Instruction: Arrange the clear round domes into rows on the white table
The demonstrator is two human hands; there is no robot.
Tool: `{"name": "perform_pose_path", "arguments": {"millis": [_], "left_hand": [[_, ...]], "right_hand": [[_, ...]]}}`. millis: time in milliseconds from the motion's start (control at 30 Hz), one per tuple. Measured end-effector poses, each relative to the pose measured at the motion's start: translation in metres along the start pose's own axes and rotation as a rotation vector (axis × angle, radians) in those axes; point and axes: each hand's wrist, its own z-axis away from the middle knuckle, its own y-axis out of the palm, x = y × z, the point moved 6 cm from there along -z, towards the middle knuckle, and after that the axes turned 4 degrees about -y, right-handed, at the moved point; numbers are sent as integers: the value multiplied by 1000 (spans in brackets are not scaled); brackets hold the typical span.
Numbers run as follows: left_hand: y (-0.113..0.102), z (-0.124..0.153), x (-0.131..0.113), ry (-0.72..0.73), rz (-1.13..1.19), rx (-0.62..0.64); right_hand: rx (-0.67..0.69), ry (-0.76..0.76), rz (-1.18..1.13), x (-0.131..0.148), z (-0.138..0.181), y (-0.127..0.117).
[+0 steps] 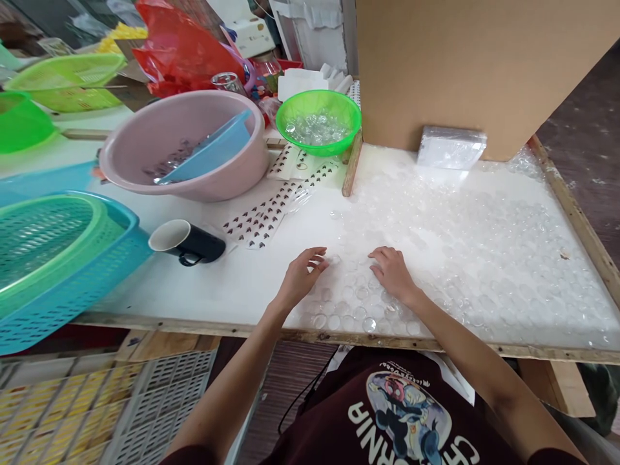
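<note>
Several clear round glass domes (pixel 460 258) lie spread over the white table top (pixel 194 284). My left hand (pixel 301 276) rests at the left edge of the spread, fingers curled and pinching at one clear dome (pixel 334 259). My right hand (pixel 393 272) lies palm down on the domes a little to the right, fingers bent and close together. What is under its fingers is hidden.
A black mug (pixel 188 243) lies on its side left of my hands. Sticker sheets (pixel 271 210) lie behind it. A pink basin (pixel 186 145) with a blue scoop, a green bowl (pixel 318 121) of domes, a cardboard panel (pixel 475 64), teal baskets (pixel 58 258).
</note>
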Motion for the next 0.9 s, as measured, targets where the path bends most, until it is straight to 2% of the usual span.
{"name": "perform_pose_path", "arguments": {"millis": [233,433,567,733,833,900], "left_hand": [[-1,0,8,13,-131,-23],[-2,0,12,25,-124,-42],[-3,-8,13,10,-66,-60],[-4,-23,10,9,-168,-56],[-3,-21,4,56,-232,-51],[1,-15,1,78,-235,-4]], "right_hand": [[122,-260,-1,52,-44,33],[256,-307,101,66,-58,51],[231,-203,-42,60,-53,43],[202,53,-298,46,-51,36],[179,176,-366,37,-52,33],[169,219,-406,33,-53,32]]}}
